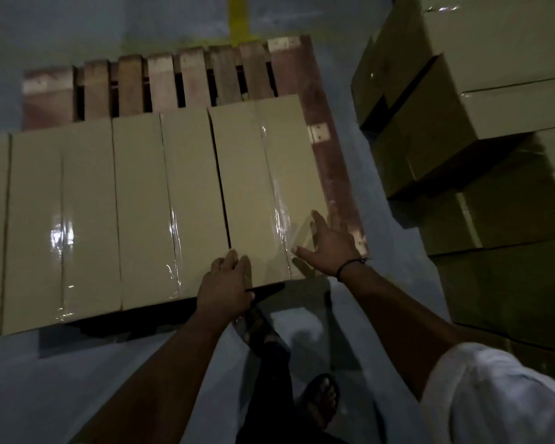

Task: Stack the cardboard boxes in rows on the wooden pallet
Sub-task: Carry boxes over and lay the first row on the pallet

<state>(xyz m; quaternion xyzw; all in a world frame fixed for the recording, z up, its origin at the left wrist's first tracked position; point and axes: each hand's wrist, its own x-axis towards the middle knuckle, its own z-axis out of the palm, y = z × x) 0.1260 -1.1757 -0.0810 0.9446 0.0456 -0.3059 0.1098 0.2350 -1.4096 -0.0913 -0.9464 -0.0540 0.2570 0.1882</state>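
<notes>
A wooden pallet [186, 81] lies on the floor with a row of taped cardboard boxes [87, 219] side by side across its near part. The rightmost box [257, 174] sits at the row's right end, a dark gap along its left side. My left hand [226, 290] rests on that box's near edge, fingers laid over the top and thumb at the front face. My right hand [329, 248] lies flat with fingers spread on the box's near right corner. The pallet's far slats are bare.
A tall stack of more cardboard boxes [481, 129] stands to the right of the pallet, with a strip of grey floor [385, 238] between. My sandalled feet [321, 398] stand on the floor just before the pallet. A yellow floor line [239, 17] runs beyond it.
</notes>
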